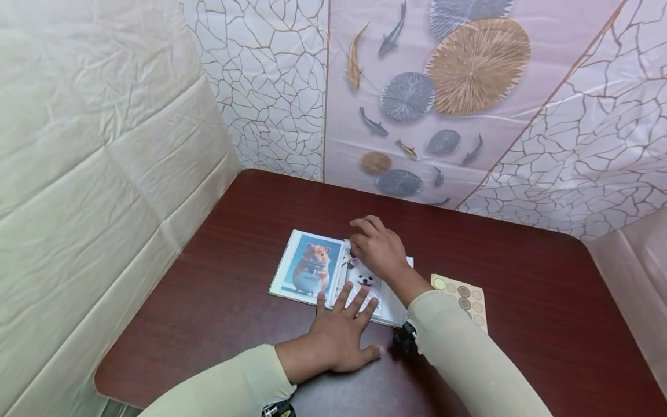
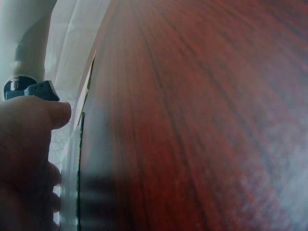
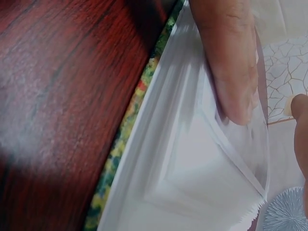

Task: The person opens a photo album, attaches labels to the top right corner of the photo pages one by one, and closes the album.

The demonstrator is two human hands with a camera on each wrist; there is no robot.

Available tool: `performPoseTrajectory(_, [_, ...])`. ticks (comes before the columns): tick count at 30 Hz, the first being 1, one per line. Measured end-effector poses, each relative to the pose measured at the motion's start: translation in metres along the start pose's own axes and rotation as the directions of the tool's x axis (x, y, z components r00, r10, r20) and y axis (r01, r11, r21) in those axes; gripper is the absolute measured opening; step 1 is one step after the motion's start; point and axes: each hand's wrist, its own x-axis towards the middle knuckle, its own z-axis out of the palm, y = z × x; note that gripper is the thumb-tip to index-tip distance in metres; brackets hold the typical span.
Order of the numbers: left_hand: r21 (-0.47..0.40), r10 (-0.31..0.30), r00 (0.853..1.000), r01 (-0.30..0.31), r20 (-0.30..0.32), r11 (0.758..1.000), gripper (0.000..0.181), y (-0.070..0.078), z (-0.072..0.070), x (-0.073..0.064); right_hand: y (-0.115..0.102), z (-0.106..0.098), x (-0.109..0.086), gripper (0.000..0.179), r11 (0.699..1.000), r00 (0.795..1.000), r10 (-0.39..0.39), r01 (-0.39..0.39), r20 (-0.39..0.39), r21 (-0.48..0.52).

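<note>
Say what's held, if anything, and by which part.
The left hand holds nothing, spread over the near edge of the open, white-paged rectangular photo album. The right hand is at the album's far edge; whether it pinches anything cannot be told.

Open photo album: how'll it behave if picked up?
The album could fold when lifted, since it lies open. Its clear sleeve looks floppy, curving by the right hand, and, being smooth, may be slippery.

- Head view, centre: right hand [image 1: 379,249] is covering the top of the dog picture [image 1: 359,273]; left hand [image 1: 341,341] is partly hiding its bottom.
- Right of centre: right sleeve [image 1: 464,347] is overlapping the disc sheet [image 1: 471,298].
- Left-wrist view, lower left: frame edge is cutting off the left hand.
</note>
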Motion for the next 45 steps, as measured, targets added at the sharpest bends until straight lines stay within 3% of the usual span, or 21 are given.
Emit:
performPoseTrajectory(5, [0.006,0.000,1.000,0.000,0.016,1.000,0.087,-0.002,0.000,0.000,-0.002,0.003,0.003,0.015,1.000,1.000,-0.005,0.005,-0.006,0.008])
performPoseTrajectory(25, [-0.016,0.003,1.000,-0.003,0.018,1.000,0.088,-0.001,0.003,0.001,-0.005,0.009,0.008,0.018,0.999,0.992,0.008,-0.003,0.126,-0.046])
performPoseTrajectory(45, [-0.015,0.002,1.000,-0.001,0.024,1.000,0.088,-0.004,0.003,0.002,-0.009,0.016,0.014,0.019,0.998,0.985,0.017,-0.006,0.172,-0.066])
